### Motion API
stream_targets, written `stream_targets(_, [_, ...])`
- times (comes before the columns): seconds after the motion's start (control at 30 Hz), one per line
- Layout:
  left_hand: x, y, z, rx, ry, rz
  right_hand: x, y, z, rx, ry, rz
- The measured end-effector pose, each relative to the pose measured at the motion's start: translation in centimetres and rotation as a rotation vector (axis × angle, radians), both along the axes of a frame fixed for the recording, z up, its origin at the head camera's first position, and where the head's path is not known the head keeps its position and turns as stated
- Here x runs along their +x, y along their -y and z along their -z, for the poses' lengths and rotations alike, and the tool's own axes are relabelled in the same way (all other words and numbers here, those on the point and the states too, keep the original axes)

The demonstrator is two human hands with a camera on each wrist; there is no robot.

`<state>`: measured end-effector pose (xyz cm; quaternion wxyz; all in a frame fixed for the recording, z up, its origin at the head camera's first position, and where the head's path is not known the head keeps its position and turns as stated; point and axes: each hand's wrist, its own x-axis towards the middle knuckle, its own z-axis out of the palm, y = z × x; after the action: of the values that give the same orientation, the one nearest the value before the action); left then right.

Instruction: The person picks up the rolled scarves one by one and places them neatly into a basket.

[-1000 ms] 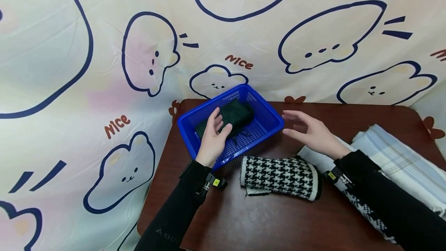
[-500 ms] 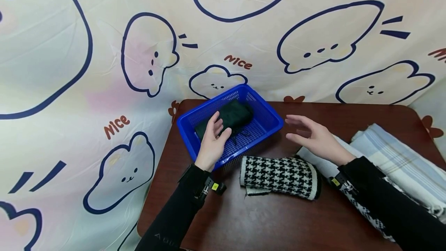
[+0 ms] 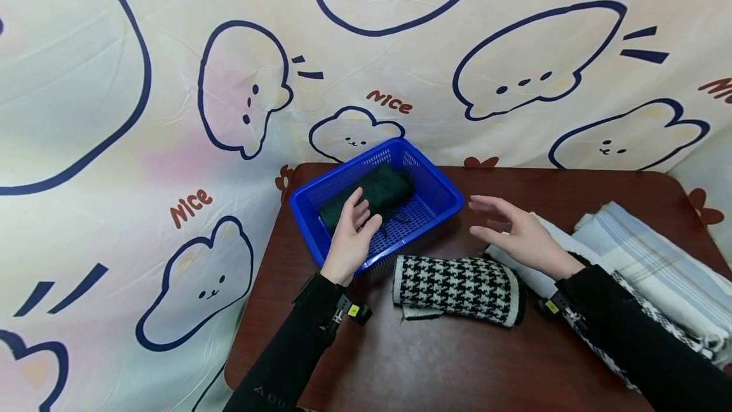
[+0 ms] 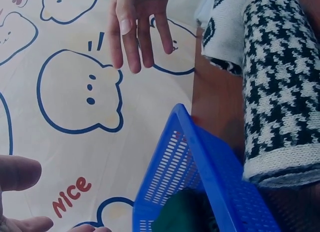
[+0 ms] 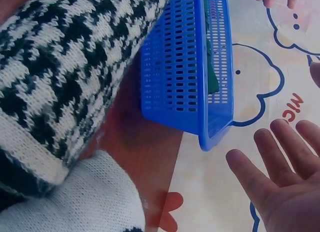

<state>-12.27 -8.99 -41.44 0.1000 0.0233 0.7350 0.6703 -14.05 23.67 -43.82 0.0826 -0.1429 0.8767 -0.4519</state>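
My left hand [image 3: 350, 240] hovers over the near left side of a blue plastic basket [image 3: 440, 208], its fingers spread a little and holding nothing. Inside the basket lies a folded dark green cloth [image 3: 386, 189], partly hidden behind that hand. To the right of the basket my right hand [image 3: 528, 237] hangs in the air, palm inward, fingers loosely bent and without anything in them. Below and between the hands rests a rolled black-and-white houndstooth scarf [image 3: 457, 288]. The right wrist view shows this scarf [image 5: 75, 77] close up, with the basket [image 5: 175, 67] beyond it.
A folded pale blue and white striped cloth [image 3: 652, 266] lies at the table's right. Beside it, a white knitted piece with black pattern [image 3: 515, 262] sits partly under the right arm. The brown table [image 3: 412, 361] meets a printed cloth backdrop [image 3: 354, 68] at the back.
My right hand has drifted slightly down and right, away from the basket. The left hand has barely moved. The basket and cloths stay in place.
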Motion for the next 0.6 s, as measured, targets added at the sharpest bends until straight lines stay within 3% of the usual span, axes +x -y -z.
stream_targets(0.23, [1.2, -0.2, -2.3, 0.004, 0.026, 0.031, 0.8, -0.2, 0.0, 0.003, -0.015, 0.001])
stream_targets(0.6, [2.4, -0.6, -2.1, 0.013, 0.012, 0.056, 2.1, -0.7, 0.4, 0.0, -0.031, 0.015])
